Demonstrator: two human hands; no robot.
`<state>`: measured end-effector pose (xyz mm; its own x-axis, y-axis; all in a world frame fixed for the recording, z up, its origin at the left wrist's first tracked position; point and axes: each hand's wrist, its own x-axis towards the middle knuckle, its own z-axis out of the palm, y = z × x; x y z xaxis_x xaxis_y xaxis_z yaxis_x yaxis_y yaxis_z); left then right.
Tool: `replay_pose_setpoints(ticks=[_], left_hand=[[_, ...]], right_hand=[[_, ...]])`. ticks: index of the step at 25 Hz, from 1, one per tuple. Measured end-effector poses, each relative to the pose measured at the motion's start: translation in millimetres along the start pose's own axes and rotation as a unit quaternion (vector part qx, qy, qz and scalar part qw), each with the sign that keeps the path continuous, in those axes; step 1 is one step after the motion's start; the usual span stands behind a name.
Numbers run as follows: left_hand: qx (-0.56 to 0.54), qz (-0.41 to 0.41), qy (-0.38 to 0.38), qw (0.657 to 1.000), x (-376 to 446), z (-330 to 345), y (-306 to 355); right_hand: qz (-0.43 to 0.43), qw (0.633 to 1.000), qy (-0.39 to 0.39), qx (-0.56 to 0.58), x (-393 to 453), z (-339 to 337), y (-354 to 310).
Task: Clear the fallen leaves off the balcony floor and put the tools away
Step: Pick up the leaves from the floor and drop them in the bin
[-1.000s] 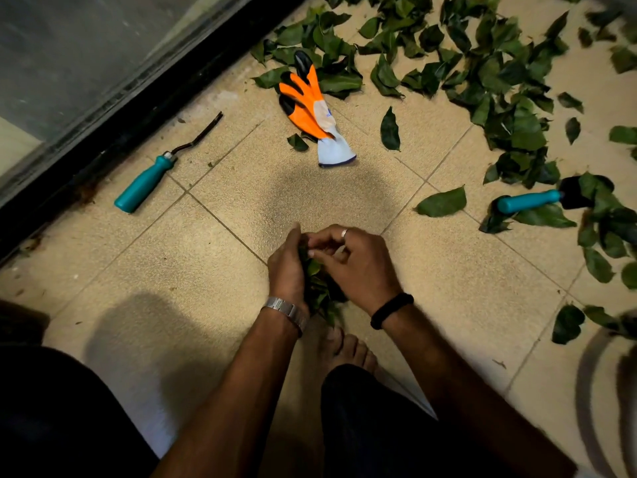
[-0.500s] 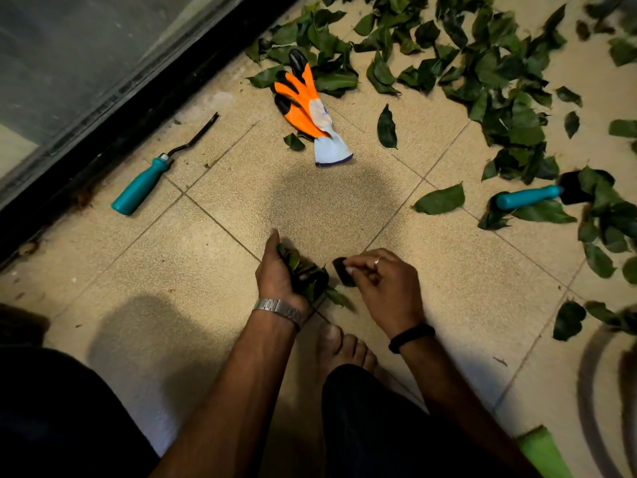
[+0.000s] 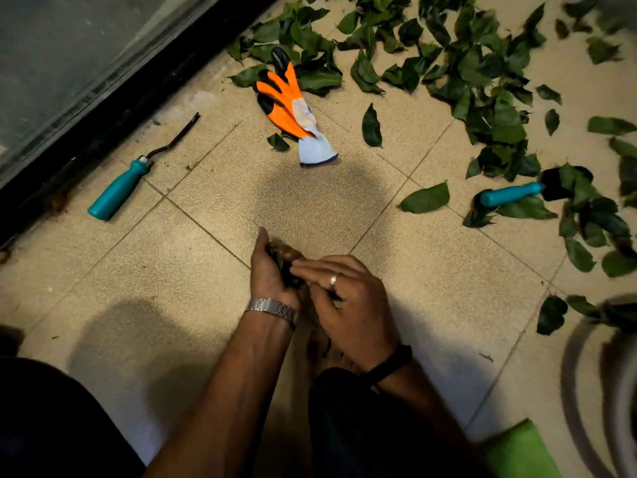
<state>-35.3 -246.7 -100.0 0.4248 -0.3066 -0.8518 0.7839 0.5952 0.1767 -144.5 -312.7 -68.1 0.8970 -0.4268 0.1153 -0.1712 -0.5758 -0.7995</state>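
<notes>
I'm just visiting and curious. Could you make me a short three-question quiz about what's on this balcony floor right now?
1. True or false: the orange glove is worn on a hand.
2. Which tool is partly buried in leaves? A) the weeder by the door track B) the teal-handled tool on the right
3. What does the left hand hold?

Key:
1. False; it lies on the tiles.
2. B.
3. A bunch of leaves, with the right hand against it.
</notes>
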Motion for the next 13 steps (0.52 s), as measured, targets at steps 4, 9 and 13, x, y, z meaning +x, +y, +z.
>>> replay_pose_setpoints(ticks=[4,9,13], left_hand=[[-0.07,-0.022,-0.045,0.996,5,4,6],[-0.03,0.012,-0.009,0.999,9,-1,8],[0.003,0.02,0.014,1.0,8,1,4]], right_hand=[[0.11,0.989,0.1,0.013,-30,-16,41],[0.107,0.991,-0.045,-0.066,-53,-6,74],[0.01,0.985,-0.079,-0.153,-22,13,66]])
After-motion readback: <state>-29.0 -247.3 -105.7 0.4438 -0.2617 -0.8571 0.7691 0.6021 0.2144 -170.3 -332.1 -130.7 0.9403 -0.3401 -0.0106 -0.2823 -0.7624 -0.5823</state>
